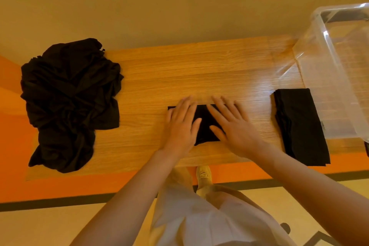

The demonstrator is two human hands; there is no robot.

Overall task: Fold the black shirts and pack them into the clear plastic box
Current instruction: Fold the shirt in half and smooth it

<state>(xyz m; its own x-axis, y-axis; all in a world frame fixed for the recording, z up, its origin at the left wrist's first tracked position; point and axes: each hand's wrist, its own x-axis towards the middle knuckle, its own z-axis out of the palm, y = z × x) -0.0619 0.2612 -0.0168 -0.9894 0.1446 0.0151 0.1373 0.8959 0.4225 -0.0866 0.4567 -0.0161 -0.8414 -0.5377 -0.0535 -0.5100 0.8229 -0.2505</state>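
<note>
A small folded black shirt (pixel 203 124) lies at the middle of the wooden table (pixel 199 70). My left hand (pixel 180 128) presses flat on its left half, fingers straight. My right hand (pixel 232 126) presses flat on its right half, fingers spread. Most of this shirt is hidden under both palms. A second folded black shirt (pixel 299 126) lies at the right, next to the clear plastic box (pixel 339 78). A crumpled heap of black shirts (pixel 69 102) covers the table's left end.
The clear box stands at the table's right end and reaches past its far edge. A tan wall runs behind the table. An orange surface shows below the near edge. My legs and one shoe (pixel 203 175) stand under the front.
</note>
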